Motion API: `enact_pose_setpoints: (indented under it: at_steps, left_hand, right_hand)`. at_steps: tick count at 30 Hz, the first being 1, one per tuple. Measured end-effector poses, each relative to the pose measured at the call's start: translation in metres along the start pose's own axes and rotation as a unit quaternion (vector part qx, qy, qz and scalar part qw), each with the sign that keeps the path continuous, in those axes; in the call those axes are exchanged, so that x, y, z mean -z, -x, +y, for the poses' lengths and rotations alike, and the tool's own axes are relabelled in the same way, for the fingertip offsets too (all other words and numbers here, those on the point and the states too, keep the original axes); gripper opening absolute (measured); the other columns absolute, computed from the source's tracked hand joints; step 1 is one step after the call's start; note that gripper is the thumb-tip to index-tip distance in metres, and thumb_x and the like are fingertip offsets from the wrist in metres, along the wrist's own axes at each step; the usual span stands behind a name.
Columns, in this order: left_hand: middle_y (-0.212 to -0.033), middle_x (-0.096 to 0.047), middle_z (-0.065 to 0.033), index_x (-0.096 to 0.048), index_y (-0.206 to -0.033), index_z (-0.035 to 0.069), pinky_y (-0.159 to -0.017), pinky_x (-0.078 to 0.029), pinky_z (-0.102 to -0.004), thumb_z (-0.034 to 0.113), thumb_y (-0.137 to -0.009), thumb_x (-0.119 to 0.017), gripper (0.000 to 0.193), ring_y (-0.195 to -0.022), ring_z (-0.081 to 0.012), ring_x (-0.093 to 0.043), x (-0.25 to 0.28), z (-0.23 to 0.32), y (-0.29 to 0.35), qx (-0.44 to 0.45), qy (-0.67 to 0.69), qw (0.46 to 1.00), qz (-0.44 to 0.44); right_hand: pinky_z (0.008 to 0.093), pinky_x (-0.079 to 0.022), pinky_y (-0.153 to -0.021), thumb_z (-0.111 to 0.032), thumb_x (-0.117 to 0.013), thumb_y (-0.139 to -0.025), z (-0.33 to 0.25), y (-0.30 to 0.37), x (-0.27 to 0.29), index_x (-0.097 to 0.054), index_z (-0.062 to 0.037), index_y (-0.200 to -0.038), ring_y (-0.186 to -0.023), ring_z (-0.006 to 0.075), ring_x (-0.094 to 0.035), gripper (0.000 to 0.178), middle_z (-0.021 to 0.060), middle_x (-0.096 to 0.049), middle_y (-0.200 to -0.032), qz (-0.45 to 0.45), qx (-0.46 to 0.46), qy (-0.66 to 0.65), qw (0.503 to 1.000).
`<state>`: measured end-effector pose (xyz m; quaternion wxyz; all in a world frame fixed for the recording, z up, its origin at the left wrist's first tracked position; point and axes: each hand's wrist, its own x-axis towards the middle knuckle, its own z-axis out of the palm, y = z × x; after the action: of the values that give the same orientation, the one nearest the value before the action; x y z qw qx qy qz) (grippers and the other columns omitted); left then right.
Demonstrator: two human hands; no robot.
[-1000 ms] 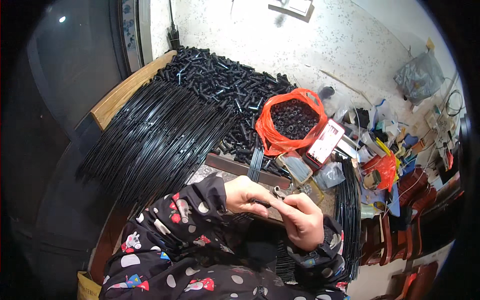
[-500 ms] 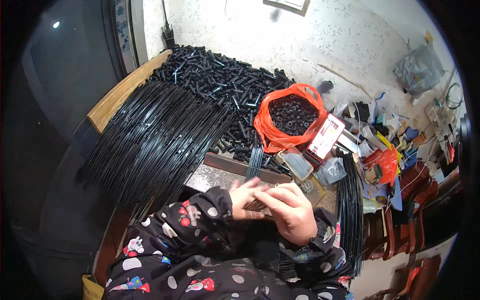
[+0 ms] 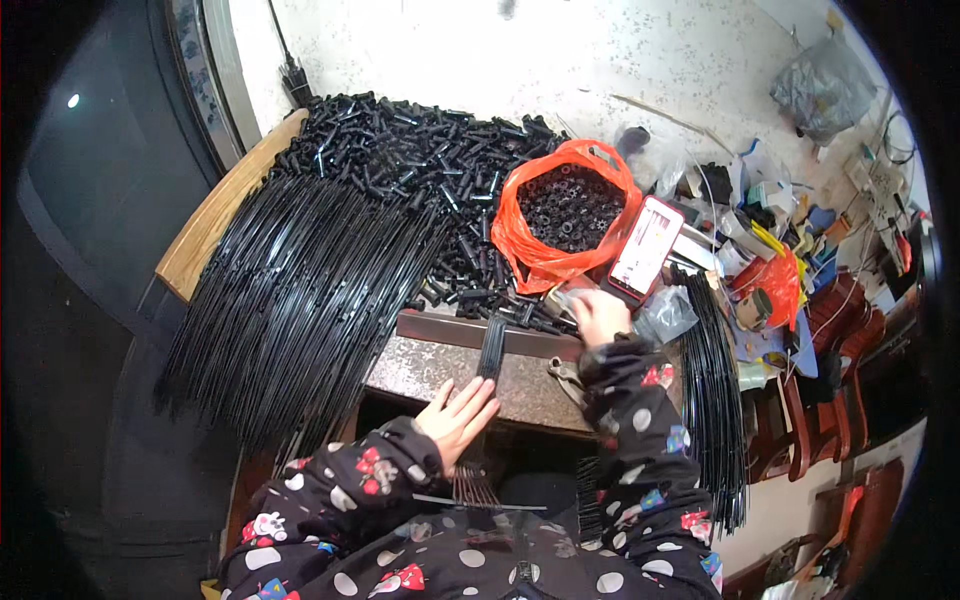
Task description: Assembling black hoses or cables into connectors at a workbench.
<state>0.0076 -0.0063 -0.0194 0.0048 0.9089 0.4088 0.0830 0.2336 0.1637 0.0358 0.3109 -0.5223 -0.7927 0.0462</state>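
Observation:
My left hand lies with its fingers stretched out over a flat bundle of thin black rods. The bundle crosses the metal bar at the table's front. Below this hand, brownish rod ends fan out over my lap, and a thin pale rod lies across there. My right hand reaches down at the small clear box, just in front of the red bag; its fingers are bent together and their tips are hidden. Beside my right sleeve lies a pair of pliers.
Many black rods spread over the left side, behind them a heap of black plastic tubes. A red bag holds small black toothed rings. A phone leans beside it. More black rods hang at the right.
My hands have come apart. The right has moved away to the small box, uncovering the pliers; the left has flattened onto the bundle. The view has shifted slightly.

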Motion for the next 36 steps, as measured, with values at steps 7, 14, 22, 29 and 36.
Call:
enact_pose_setpoints:
  at_steps: [7,14,22,29,36]
  left_hand:
    - [-0.136,-0.025,-0.0208,-0.032,-0.128,-0.002,-0.099,-0.021,-0.0527,0.059,-0.062,-0.061,0.094,-0.127,-0.0341,-0.025,0.015,-0.004,0.015,0.033,0.076,0.996,-0.012]
    - [-0.136,-0.025,-0.0203,-0.029,-0.128,-0.004,-0.101,-0.02,-0.0474,0.055,-0.061,-0.063,0.095,-0.128,-0.0315,-0.022,0.005,-0.014,0.014,0.019,0.044,0.998,-0.027]
    - [-0.136,-0.024,-0.0233,-0.029,-0.128,-0.004,-0.102,-0.02,-0.0441,0.05,-0.061,-0.065,0.093,-0.128,-0.034,-0.022,0.015,-0.008,0.007,0.037,0.083,0.994,-0.056]
    - [-0.136,-0.025,-0.0227,-0.03,-0.129,-0.003,-0.1,-0.023,-0.0438,0.044,-0.064,-0.063,0.086,-0.127,-0.0338,-0.025,0.013,-0.01,0.01,0.026,0.07,0.996,-0.055]
    - [-0.137,-0.024,-0.0208,-0.029,-0.129,-0.003,-0.1,-0.024,-0.043,0.043,-0.065,-0.061,0.085,-0.128,-0.0306,-0.024,0.023,-0.011,0.008,0.027,0.117,0.992,-0.028]
  right_hand:
    - [0.0351,-0.043,-0.069,-0.011,-0.065,-0.067,0.05,0.012,-0.02,-0.063,-0.0064,-0.074,-0.078,0.0259,-0.051,0.009,0.0075,-0.053,-0.076,0.01,0.102,0.087,0.991]
    - [0.0362,-0.043,-0.074,-0.007,-0.055,-0.075,-0.014,0.017,-0.034,-0.058,-0.0022,-0.079,-0.084,0.0304,-0.054,0.007,0.0125,-0.058,-0.089,0.105,0.141,-0.019,0.984]
    - [0.0374,-0.043,-0.088,-0.007,-0.05,-0.08,-0.048,0.046,-0.06,-0.051,0.0013,-0.095,-0.103,0.0321,-0.052,0.018,0.0172,-0.053,-0.111,-0.165,0.301,-0.145,0.928]
    - [0.027,-0.047,-0.075,-0.017,-0.042,-0.09,-0.032,0.065,-0.101,-0.045,-0.0015,-0.099,-0.093,0.0243,-0.058,0.018,0.0171,-0.058,-0.101,-0.164,-0.296,-0.67,0.661]
    - [0.0255,-0.045,-0.073,-0.011,-0.043,-0.088,-0.042,0.011,-0.058,-0.051,0.0009,-0.096,-0.075,0.0133,-0.053,0.017,0.0083,-0.058,-0.084,0.109,-0.085,-0.449,0.883]
